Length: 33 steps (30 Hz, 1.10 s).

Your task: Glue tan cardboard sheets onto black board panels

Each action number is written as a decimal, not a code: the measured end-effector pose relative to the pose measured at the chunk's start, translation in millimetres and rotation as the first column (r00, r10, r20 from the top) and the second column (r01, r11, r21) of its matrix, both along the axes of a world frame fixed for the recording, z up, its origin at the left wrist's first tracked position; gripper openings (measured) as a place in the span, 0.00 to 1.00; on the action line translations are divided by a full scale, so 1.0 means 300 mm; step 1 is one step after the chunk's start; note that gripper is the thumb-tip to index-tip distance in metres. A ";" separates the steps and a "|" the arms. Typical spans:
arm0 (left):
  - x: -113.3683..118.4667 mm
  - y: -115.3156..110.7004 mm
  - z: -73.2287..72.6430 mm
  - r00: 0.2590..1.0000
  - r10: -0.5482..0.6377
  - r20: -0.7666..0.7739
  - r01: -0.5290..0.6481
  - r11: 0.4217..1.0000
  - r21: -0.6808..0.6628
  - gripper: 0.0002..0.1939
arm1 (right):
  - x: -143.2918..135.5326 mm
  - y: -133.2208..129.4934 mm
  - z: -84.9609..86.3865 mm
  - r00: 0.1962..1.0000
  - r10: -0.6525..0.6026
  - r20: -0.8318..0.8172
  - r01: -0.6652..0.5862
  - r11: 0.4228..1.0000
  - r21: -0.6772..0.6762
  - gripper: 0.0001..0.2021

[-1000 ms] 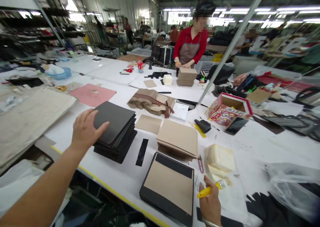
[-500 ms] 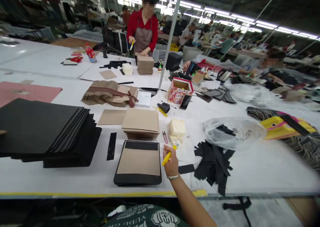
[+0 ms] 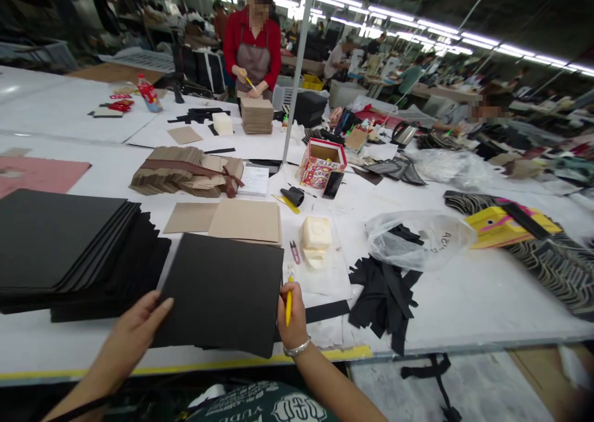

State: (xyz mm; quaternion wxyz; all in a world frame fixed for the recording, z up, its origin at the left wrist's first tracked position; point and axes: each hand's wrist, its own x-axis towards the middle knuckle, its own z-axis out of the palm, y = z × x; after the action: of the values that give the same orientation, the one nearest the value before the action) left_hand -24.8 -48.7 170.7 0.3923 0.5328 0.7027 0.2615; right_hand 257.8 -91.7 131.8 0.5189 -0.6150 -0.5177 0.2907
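In the head view, below the hands, pale capitals reading "YUDU" and a knot-like emblem show on a dark green shirt (image 3: 250, 403). The lettering on the clear plastic bag (image 3: 420, 239), ahead and to the right of the right hand (image 3: 292, 317), is too crumpled to read, and the handwriting on the notepad (image 3: 253, 180), farther ahead, is too small.

The black sheet (image 3: 220, 292) between the hands is matte, flat and rectangular with rounded corners, and lies slightly askew above the bench (image 3: 464, 304). The left hand (image 3: 134, 326) pinches its left edge between thumb and fingers; the right hand, fingers curled round a yellow-handled brush (image 3: 288, 310), meets its right edge. Just beyond the left hand is the stack of black sheets (image 3: 60, 236).

Half a second ago the left hand was at that stack, and a beige-faced panel lay visible beside the right hand; the black sheet now covers that spot.
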 end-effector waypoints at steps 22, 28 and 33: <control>0.114 -0.016 -0.438 0.897 -0.305 -0.320 0.262 0.950 -0.170 0.36 | 0.397 0.049 -0.156 0.876 -0.240 0.418 0.360 0.902 -0.237 0.18; 0.098 -0.041 -0.487 0.933 -0.238 -0.271 0.181 0.959 -0.217 0.38 | 0.557 0.194 -0.201 0.915 -0.289 0.280 0.392 0.796 -0.460 0.19; 0.093 -0.052 -0.500 0.966 -0.181 -0.183 0.143 0.968 -0.207 0.38 | 0.553 0.275 -0.266 0.926 -0.191 0.325 0.336 0.808 -0.484 0.13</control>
State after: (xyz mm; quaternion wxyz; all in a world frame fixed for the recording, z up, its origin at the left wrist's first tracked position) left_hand 3.1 -64.2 20.9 0.3891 0.5720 0.7145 0.1043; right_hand 423.7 -9.3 51.9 0.2913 -0.8331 -0.3895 0.2634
